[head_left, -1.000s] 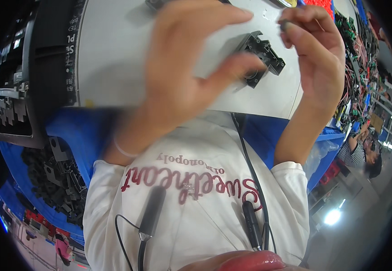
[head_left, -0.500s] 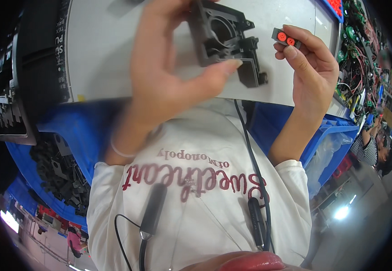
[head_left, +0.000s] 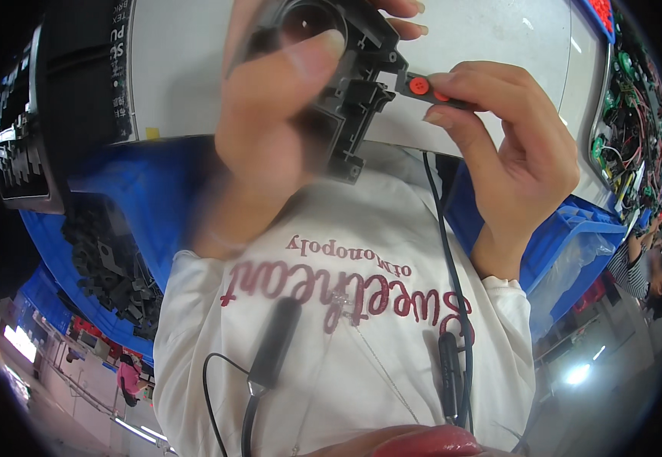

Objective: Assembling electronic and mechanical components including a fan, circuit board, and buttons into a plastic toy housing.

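Observation:
My left hand (head_left: 270, 107) is closed round a black plastic housing (head_left: 358, 99) with a large round opening and a notched right edge. Between thumb and fingers of my right hand (head_left: 518, 137) is a small dark grey strip with red buttons (head_left: 409, 85). One red button shows fully; my fingertip partly covers another. The strip's left end is at the housing's right edge, and I cannot tell whether they touch. Both pieces are held above the white tabletop (head_left: 491, 38).
Left of me, a blue bin (head_left: 129, 179) contains black plastic parts (head_left: 106, 259). Another blue bin (head_left: 575, 221) with clear plastic film (head_left: 567, 263) stands at right. Wired green circuit boards (head_left: 628, 145) lie in a heap beyond the table's right edge. A black cable (head_left: 449, 251) hangs before my shirt.
My right hand has carried the button strip left, beside the housing. The left hand has moved left and turned the housing, with its notched edge still facing right.

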Available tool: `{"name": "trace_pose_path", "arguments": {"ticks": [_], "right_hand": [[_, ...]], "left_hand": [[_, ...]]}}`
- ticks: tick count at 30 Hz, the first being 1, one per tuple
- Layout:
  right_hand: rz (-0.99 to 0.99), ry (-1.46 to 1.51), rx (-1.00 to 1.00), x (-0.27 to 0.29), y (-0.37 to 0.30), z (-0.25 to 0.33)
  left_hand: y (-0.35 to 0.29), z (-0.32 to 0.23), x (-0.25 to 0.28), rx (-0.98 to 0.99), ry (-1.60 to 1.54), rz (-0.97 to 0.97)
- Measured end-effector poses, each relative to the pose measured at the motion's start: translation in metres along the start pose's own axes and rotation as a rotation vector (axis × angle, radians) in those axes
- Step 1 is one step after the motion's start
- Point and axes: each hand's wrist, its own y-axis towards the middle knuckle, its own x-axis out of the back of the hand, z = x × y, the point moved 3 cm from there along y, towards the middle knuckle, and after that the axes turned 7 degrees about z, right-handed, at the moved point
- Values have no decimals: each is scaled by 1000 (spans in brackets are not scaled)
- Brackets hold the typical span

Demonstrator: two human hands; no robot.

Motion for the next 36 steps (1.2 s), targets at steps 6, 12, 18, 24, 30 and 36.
{"name": "trace_pose_path", "arguments": {"ticks": [6, 12, 18, 24, 30, 36], "right_hand": [[-15, -244, 90, -7, 3, 13], [-84, -217, 169, -9, 1, 18], [-129, -206, 200, -10, 2, 16], [-34, -354, 260, -12, 7, 20], [-49, -387, 319, -25, 8, 19], [-94, -280, 283, -27, 7, 14]], "left_hand": [[8, -2, 26, -282, 10, 469], [18, -7, 44, -417, 12, 801], [15, -3, 47, -414, 30, 781], [56, 6, 45, -504, -203, 1286], [12, -7, 46, -396, -9, 861], [15, -9, 46, -367, -52, 908]]}}
